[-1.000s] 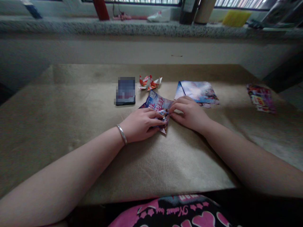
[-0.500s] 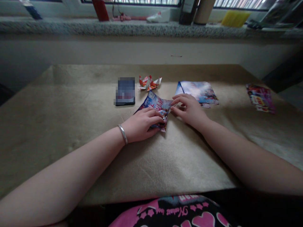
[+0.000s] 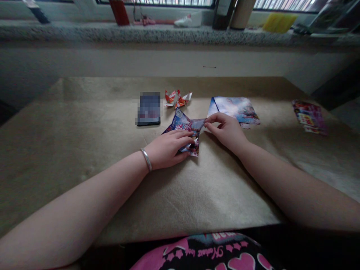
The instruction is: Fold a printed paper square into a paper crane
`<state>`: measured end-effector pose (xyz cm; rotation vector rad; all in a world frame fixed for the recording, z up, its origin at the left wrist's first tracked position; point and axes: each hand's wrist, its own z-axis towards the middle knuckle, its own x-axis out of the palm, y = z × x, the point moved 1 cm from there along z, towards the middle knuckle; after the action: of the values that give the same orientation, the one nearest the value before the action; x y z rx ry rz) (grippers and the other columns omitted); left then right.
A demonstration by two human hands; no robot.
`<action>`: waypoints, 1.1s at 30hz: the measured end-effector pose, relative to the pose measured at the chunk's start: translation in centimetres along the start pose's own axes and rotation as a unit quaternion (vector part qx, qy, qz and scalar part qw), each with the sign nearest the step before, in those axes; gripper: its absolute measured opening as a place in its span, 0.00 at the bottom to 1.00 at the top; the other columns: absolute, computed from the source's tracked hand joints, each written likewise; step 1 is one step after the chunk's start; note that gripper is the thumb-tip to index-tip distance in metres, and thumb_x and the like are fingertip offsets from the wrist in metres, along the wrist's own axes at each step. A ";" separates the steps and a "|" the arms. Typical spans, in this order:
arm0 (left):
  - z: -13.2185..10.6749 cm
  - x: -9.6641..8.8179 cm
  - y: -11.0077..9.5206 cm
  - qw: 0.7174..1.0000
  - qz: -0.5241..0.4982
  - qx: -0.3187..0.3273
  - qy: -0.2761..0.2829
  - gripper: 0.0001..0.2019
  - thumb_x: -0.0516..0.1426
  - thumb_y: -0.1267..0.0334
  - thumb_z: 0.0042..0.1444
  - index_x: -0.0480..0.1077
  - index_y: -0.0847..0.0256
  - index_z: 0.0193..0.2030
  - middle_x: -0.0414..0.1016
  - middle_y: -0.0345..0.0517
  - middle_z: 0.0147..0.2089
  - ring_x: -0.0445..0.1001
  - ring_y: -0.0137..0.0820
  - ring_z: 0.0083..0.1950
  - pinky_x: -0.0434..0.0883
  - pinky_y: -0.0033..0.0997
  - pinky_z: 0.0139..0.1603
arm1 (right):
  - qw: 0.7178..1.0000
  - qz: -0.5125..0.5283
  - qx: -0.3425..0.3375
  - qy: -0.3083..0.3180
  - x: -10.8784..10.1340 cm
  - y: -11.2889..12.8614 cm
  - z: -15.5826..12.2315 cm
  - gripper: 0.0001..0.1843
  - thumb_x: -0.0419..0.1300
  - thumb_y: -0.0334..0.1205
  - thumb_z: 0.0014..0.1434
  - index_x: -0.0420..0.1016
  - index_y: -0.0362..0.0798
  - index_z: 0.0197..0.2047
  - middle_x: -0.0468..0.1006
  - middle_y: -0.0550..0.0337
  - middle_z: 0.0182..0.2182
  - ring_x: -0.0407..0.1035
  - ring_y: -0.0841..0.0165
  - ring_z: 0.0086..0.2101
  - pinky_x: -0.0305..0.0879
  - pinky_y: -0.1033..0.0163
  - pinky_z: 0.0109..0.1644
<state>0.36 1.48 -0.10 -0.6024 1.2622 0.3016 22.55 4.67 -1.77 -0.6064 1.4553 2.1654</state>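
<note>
A printed sheet of folded paper [image 3: 184,125], blue and pink with a QR code at its top corner, lies on the table in front of me. My left hand [image 3: 171,146] rests over its lower left part, fingers bent and holding it against the table; what lies under the palm is hidden. Between thumb and fingertips, my right hand [image 3: 223,129] pinches the sheet's right corner, drawn out to a narrow point. Just beyond the sheet sits a red and white folded-paper piece [image 3: 177,99] with pointed tips.
A dark phone-like slab [image 3: 149,108], partly pixelated, lies left of the folded piece. Behind my right hand is a stack of blue printed sheets [image 3: 236,107]. More printed papers [image 3: 309,117] lie far right. Bottles and a yellow block [image 3: 279,22] line the stone windowsill [image 3: 168,36].
My right thumb and fingers have closed on the sheet's right corner, which now stretches out to a point. The sheet has shifted slightly under my left hand, which stays in place.
</note>
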 end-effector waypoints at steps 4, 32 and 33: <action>0.0 -0.1 -0.2 1.000 0.000 0.004 0.014 0.16 0.51 0.59 0.62 0.70 0.60 0.54 0.66 0.51 0.63 0.65 0.37 0.63 0.64 0.42 0.64 | 1.000 0.026 0.010 -0.013 -0.1 0.2 0.0 0.06 0.61 0.40 0.53 0.74 0.47 0.33 0.78 0.60 0.29 0.64 0.73 0.25 0.59 0.65 0.27; 0.0 0.1 -0.1 1.000 0.021 0.008 0.006 0.15 0.52 0.60 0.61 0.70 0.51 0.54 0.68 0.46 0.61 0.64 0.42 0.63 0.50 0.60 0.66 | 0.998 0.050 0.028 0.020 0.8 0.4 0.0 0.19 0.63 0.38 0.48 0.66 0.49 0.44 0.68 0.68 0.24 0.67 0.69 0.27 0.65 0.60 0.36; 0.0 0.1 0.0 1.000 0.021 0.007 0.007 0.15 0.52 0.60 0.61 0.70 0.50 0.54 0.68 0.45 0.61 0.64 0.42 0.63 0.50 0.61 0.66 | 0.997 0.061 0.033 0.016 0.8 0.4 0.0 0.20 0.63 0.38 0.48 0.65 0.48 0.45 0.68 0.68 0.23 0.67 0.70 0.26 0.65 0.60 0.36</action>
<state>0.44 1.46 -0.18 -0.5678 1.2914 0.3244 21.64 4.61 -1.95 -0.5451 1.6133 2.1974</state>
